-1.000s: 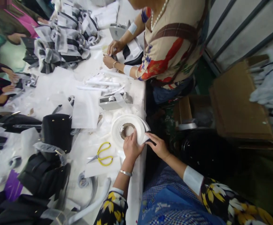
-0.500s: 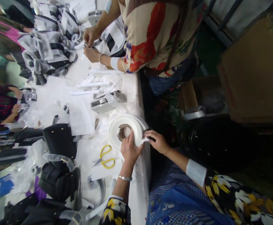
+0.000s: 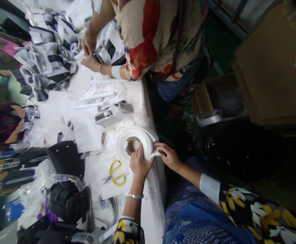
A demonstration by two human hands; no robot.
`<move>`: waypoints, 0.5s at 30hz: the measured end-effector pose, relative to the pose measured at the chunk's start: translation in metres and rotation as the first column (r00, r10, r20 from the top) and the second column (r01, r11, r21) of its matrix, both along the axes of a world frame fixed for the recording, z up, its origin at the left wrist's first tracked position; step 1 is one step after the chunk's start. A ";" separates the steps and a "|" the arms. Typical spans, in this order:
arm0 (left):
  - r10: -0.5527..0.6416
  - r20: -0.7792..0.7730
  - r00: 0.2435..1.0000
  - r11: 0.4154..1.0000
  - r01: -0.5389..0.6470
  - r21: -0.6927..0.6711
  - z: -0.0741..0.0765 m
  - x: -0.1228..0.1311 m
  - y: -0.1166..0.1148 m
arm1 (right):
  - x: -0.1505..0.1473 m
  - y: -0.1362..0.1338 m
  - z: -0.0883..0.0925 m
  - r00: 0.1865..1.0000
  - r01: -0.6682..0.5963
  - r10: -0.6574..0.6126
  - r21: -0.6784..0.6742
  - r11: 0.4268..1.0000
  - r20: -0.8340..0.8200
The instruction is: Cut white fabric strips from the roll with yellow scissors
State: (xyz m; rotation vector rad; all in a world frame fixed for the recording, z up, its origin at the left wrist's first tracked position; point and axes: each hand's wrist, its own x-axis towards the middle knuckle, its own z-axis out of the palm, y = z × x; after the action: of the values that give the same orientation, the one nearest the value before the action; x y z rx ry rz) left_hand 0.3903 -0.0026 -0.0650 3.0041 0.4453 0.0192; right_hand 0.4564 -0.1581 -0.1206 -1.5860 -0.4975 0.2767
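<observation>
A big roll of white tape or foam strip with a brown core lies flat at the right edge of the white table. My left hand rests on top of the roll, fingers stretched over it. My right hand is just off the table edge, its fingers pinching the roll's loose white end. Yellow-handled scissors lie on the table just left of my left wrist.
A grey tape dispenser stands behind the roll, with white rolled strips beyond it. Black bags lie at the left. A person in a patterned top works at the far end; other people's hands show at left. Cardboard boxes stand at right.
The view has shifted a little; my hands stay on the roll, the right one still pinching the loose end. The other person's hands have moved at the far end.
</observation>
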 end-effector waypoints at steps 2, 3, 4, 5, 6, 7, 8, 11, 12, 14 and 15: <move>0.000 -0.002 1.000 1.000 0.000 -0.002 0.000 0.000 0.000 | -0.004 0.001 0.001 0.998 0.022 -0.021 0.013 1.000 -0.055; 0.003 -0.006 1.000 1.000 -0.003 -0.002 0.000 0.000 0.000 | -0.005 0.002 0.001 0.997 0.025 -0.023 0.016 1.000 -0.078; 0.007 -0.011 1.000 1.000 -0.007 -0.001 0.000 0.000 0.000 | -0.006 0.002 0.001 0.995 0.023 -0.021 0.016 1.000 -0.093; 0.009 -0.016 1.000 1.000 -0.009 -0.001 0.000 0.000 0.000 | -0.006 0.002 0.001 0.995 0.016 -0.015 0.013 1.000 -0.100; 0.010 -0.019 1.000 1.000 -0.010 -0.002 0.000 0.001 0.000 | -0.005 0.001 0.001 0.995 0.007 -0.006 0.008 1.000 -0.099; 0.011 -0.020 1.000 1.000 -0.011 -0.002 0.000 0.001 0.000 | -0.004 0.001 0.001 0.996 -0.004 0.004 0.003 1.000 -0.092; 0.010 -0.018 1.000 1.000 -0.010 -0.002 0.000 0.001 0.000 | -0.002 0.000 0.001 0.996 -0.015 0.015 -0.001 1.000 -0.084; 0.007 -0.015 1.000 1.000 -0.007 -0.004 0.001 0.002 0.000 | 0.001 -0.002 0.001 0.997 -0.042 0.040 -0.017 0.999 -0.073; 0.005 -0.017 1.000 1.000 -0.006 -0.007 0.002 0.002 0.000 | 0.002 -0.002 0.001 0.996 -0.046 0.043 -0.033 0.998 -0.073; 0.006 -0.031 1.000 1.000 -0.006 -0.012 0.003 0.001 -0.001 | 0.004 -0.003 0.003 0.997 -0.045 0.039 -0.080 0.996 -0.067; 0.007 -0.040 0.999 1.000 -0.008 -0.014 0.004 0.001 -0.002 | 0.006 -0.004 0.003 0.998 -0.038 0.033 -0.100 0.994 -0.058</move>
State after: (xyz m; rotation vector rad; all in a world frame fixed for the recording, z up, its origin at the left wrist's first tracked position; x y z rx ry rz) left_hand 0.3916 -0.0046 -0.0613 2.9932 0.4588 -0.0426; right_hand 0.4622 -0.1621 -0.1172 -1.6640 -0.4750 0.3774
